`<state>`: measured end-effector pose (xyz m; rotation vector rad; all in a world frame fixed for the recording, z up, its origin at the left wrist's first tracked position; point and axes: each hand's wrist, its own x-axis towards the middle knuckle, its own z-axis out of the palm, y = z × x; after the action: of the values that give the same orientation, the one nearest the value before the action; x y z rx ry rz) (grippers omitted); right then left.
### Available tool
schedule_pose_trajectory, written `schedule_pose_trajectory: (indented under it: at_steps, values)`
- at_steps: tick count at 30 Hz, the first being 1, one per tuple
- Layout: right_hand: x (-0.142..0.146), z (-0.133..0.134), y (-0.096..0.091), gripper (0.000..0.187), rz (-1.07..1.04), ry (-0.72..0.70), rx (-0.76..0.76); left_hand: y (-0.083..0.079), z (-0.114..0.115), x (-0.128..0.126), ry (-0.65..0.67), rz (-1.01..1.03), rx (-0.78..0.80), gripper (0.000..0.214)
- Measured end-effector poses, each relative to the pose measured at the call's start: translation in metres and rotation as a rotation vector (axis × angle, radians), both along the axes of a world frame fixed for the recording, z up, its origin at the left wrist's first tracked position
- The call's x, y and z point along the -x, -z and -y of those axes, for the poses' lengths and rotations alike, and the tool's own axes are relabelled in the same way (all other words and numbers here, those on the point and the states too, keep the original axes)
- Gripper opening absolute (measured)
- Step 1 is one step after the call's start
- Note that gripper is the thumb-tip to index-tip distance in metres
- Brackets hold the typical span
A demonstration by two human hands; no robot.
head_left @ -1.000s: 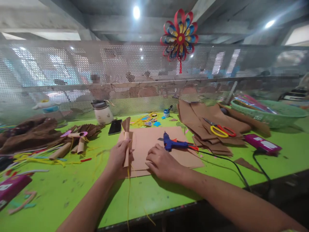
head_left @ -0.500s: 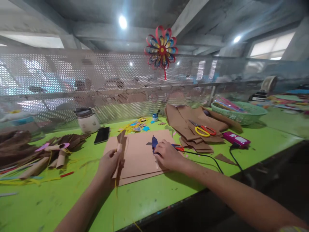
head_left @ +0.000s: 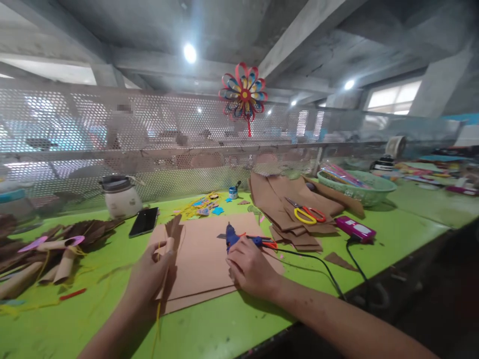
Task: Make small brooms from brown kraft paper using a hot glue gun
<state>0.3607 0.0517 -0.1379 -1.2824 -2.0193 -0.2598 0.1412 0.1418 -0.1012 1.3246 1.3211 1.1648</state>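
Craft bench: a person's left hand (head_left: 147, 271) grips a fringed brown paper roll (head_left: 170, 242), fingers closed around its stem, holding it upright over the left edge of a brown cardboard sheet (head_left: 202, 264) on a green table (head_left: 224, 324). The right hand (head_left: 249, 267) rests on the sheet's right part, fingers curled against the handle of a blue glue gun (head_left: 234, 238) lying there; whether they clasp it cannot be told. Right of the sheet, yellow-and-red scissors (head_left: 305, 214) lie on a stack of brown paper (head_left: 277, 199), with a pink box (head_left: 355, 230) and a green basket (head_left: 359, 184) beyond. Left of the sheet sit a black phone (head_left: 144, 222) and a white jar (head_left: 120, 197). A paper flower (head_left: 243, 94) hangs above it.
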Motion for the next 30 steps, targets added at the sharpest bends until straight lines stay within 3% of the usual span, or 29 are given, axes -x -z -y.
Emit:
schedule_pose_trajectory:
  at_steps: [5, 10, 13, 16, 19, 21, 23, 25, 28, 30]
  values:
    - [0.003, 0.006, -0.006, 0.015, -0.139, -0.05, -0.032, 0.009, -0.004, 0.003, 0.029, -0.191, -0.108, 0.043]
    - [-0.008, 0.017, -0.042, 0.017, -0.268, -0.069, -0.117, 0.023, -0.017, 0.01, -0.002, -0.39, -0.248, 0.036]
    - [-0.053, 0.01, -0.07, 0.017, -0.175, 0.062, -0.19, 0.029, -0.022, 0.011, 0.013, -0.384, -0.222, 0.041]
    - [-0.129, 0.0, -0.092, 0.018, -0.076, 0.457, -0.143, 0.026, -0.021, 0.009, 0.03, -0.413, -0.179, 0.045]
    - [-0.199, 0.004, -0.101, 0.022, -0.121, 0.635, -0.109, 0.015, -0.013, 0.007, 0.036, -0.425, -0.133, 0.044]
    - [-0.221, 0.014, -0.099, 0.021, -0.145, 0.693, -0.097, 0.008, -0.01, 0.006, 0.002, -0.404, -0.121, 0.041]
    - [-0.214, 0.026, -0.092, 0.016, -0.148, 0.685, -0.09, 0.004, -0.011, 0.007, -0.016, -0.414, -0.123, 0.04]
    - [-0.183, 0.036, -0.083, 0.013, -0.116, 0.587, -0.073, 0.004, -0.014, 0.009, -0.04, -0.416, -0.13, 0.042]
    - [-0.116, 0.042, -0.066, 0.015, 0.112, 0.093, 0.043, 0.004, -0.018, 0.015, -0.079, -0.405, -0.12, 0.047]
    - [-0.079, 0.036, -0.053, 0.016, 0.25, -0.046, 0.119, 0.003, -0.019, 0.018, -0.093, -0.381, -0.124, 0.049]
